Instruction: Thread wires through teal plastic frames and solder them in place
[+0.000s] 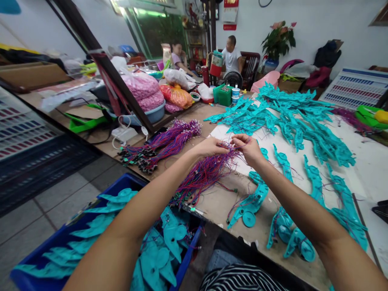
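Both my hands meet over the near end of a loose bundle of thin red, blue and purple wires [201, 176] on the table. My left hand [214, 146] has its fingers closed on wires at the bundle's upper end. Beside it my right hand [247, 148] pinches thin wire between thumb and fingers. Which strands each hand grips is too fine to make out. Just right of the wires lie several turquoise plastic parts [254, 198] with round discs, some with wires attached. A second wire bundle [169, 141] with dark connectors rests to the left.
A large pile of turquoise parts [291, 109] covers the table's far right. Below the table's left edge stands a blue crate [33, 262] holding more of them. A dark slanted post [121, 81] rises at left, near a white power strip [124, 133]. Two people sit at the back.
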A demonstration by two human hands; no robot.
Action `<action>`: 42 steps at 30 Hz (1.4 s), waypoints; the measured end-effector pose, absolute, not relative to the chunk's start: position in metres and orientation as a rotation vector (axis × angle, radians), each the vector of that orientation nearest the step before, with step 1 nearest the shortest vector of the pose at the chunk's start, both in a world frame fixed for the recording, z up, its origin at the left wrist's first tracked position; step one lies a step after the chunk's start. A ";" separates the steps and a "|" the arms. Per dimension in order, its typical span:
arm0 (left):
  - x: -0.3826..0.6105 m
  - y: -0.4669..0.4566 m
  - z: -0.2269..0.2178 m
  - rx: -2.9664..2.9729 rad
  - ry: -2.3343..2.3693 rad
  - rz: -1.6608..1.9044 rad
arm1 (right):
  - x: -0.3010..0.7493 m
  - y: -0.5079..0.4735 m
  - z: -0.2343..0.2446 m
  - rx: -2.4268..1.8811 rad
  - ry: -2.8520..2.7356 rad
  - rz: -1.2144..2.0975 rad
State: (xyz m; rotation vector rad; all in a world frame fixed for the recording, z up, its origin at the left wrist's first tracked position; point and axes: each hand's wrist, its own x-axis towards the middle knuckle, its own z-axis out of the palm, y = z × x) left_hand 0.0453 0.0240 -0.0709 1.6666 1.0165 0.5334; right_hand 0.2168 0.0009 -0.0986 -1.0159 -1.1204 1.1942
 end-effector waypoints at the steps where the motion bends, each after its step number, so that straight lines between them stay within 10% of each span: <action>1: 0.046 0.024 -0.072 1.704 1.030 0.535 | 0.216 0.001 -0.098 -1.011 -1.126 1.189; 42: 0.014 0.044 -0.088 1.787 1.561 0.980 | 0.269 0.000 -0.095 -1.420 -1.222 0.710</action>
